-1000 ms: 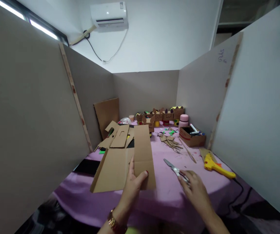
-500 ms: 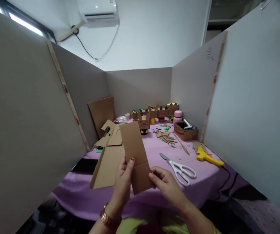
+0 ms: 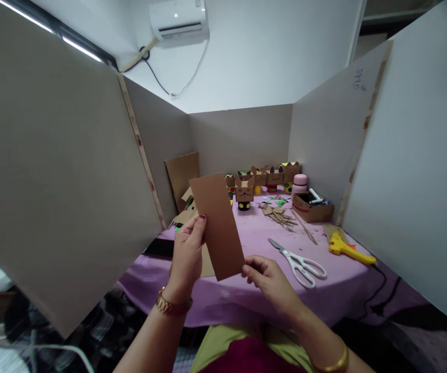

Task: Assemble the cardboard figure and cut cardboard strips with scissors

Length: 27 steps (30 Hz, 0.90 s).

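A rectangular strip of brown cardboard (image 3: 219, 228) is held up in front of me, tilted, above the near part of the table. My left hand (image 3: 189, 243) pinches its left edge, thumb on the near face. At the lower right corner, my right hand (image 3: 264, 277) grips the cardboard between thumb and fingers. White-handled scissors (image 3: 297, 261) lie to the right of the strip, blades pointing away to the left. Behind the strip and left hand, a larger cut cardboard piece (image 3: 207, 263) is mostly hidden.
A yellow glue gun (image 3: 350, 249) lies at the right edge, its cord hanging down. Cardboard scraps (image 3: 280, 215) sit mid-table near a box of markers (image 3: 312, 209) and a pink bottle (image 3: 299, 184). Several cardboard animal figures (image 3: 244, 191) stand at the back. A black flat object (image 3: 159, 248) lies left.
Both hands have lifted the cardboard strip. Its visible face now looks plain, where crease lines showed before. The camera view has swung left, so the table appears farther right.
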{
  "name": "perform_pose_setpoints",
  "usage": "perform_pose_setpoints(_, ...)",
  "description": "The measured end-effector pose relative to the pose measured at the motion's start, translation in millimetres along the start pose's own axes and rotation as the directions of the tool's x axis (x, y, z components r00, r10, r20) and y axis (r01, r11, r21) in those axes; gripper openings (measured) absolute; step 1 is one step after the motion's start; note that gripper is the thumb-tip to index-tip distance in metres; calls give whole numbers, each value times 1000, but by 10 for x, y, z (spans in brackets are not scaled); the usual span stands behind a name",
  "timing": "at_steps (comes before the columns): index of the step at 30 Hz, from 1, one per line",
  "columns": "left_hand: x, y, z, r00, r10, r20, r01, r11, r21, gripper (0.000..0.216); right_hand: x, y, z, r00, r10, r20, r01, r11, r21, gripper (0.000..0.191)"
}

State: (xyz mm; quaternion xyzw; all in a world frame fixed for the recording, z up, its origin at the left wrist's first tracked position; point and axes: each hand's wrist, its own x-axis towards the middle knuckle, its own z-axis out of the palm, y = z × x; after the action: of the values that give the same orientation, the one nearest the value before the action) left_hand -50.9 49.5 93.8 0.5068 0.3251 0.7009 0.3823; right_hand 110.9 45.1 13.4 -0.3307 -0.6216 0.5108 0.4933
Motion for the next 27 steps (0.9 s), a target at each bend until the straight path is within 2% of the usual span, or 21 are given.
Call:
perform_pose_setpoints(12, 82, 210, 74, 998, 60, -35, -60, 998, -14, 21, -38, -76, 8, 1000, 6, 23, -9, 995, 104, 22)
perform_pose_setpoints(16, 72, 246, 78, 999, 35, -22, -35, 999, -21, 21, -46, -102, 27, 1000, 9, 15, -12, 987, 158, 24)
perform_pose_setpoints(20, 3, 206, 98, 999, -40, 26, 41, 999, -25, 26, -59, -121, 39, 1000, 9, -10, -6, 979, 204, 25)
perform_pose_setpoints(23, -98, 129, 112, 975, -166, 148, 175, 983, -52, 41, -79, -141, 45, 1000, 6, -24, -1, 972, 233, 26)
perform_pose_setpoints(25, -178, 62, 105, 912, -262, 317, 301, 950, -80, 58, -98, -161, 52, 1000, 4, -29, 3, 969, 248, 27)
perform_pose_setpoints(27, -250, -9, 88, 838, -296, 459, 384, 917, -108, 72, -118, -179, 59, 999, 1, -35, 8, 966, 260, 27)
